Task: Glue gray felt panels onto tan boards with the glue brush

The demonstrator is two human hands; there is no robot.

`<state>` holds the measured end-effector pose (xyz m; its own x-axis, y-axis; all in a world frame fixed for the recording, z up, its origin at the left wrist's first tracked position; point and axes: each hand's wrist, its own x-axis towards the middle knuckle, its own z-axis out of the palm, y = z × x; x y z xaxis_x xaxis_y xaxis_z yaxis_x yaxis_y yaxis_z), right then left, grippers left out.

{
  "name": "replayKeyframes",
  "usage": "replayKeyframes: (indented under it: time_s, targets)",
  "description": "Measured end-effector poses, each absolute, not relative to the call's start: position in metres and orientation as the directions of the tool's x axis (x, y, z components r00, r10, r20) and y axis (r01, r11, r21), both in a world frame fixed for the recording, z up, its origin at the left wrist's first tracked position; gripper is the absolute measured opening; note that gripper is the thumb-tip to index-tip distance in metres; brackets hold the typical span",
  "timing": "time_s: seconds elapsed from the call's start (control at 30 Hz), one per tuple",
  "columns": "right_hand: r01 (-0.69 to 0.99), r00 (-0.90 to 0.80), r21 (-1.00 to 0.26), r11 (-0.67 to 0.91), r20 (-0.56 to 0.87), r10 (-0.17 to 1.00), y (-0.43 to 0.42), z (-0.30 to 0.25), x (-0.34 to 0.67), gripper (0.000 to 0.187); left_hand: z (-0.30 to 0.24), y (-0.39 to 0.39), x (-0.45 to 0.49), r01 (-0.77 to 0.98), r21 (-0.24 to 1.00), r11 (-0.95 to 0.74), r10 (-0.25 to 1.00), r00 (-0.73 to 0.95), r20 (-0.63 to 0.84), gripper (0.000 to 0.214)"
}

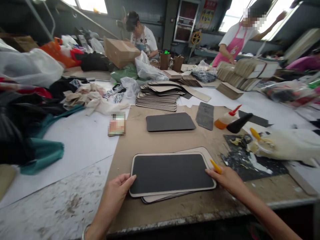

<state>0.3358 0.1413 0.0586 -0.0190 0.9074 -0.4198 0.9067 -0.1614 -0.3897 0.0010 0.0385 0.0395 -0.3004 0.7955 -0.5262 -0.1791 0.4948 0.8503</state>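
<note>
A dark rectangular panel with a pale border and rounded corners (170, 173) is held level near the table's front edge. My left hand (118, 188) pinches its left end, thumb on top. At the right end, my right hand (226, 178) grips the panel between thumb and fingers. A yellow strip-like tool (215, 166) also sticks out of my right hand; its far part is hidden. Beneath the held panel lie pale, dark-edged panels (206, 154), turned at a slight angle. Beyond them a plain dark grey panel (170, 122) lies flat on brown board (135, 143).
A stack of pale panels (156, 100) stands behind. To the right are a red-tipped glue bottle (225, 120), a black cone-shaped nozzle (240, 123), a glue-smeared dark sheet (270, 171) and a bagged glue pot (265, 145). Cloth (50, 153) heaps left. Two people work across the table.
</note>
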Motion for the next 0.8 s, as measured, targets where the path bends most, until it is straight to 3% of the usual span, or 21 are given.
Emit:
replayKeyframes:
  time_s: [0.4,0.8]
  targets:
    - [0.912,0.027,-0.350,-0.212,-0.466,0.884,0.142,0.057,0.333,0.028,0.034,0.042,-0.001,-0.193,0.782,0.593,0.712,-0.330,-0.620,0.041]
    - [0.920,0.018,-0.335,-0.203,-0.481,0.876,0.142,0.061,0.331,0.030,0.048,0.046,0.000,-0.237,0.772,0.590,0.731,-0.248,-0.636,0.045]
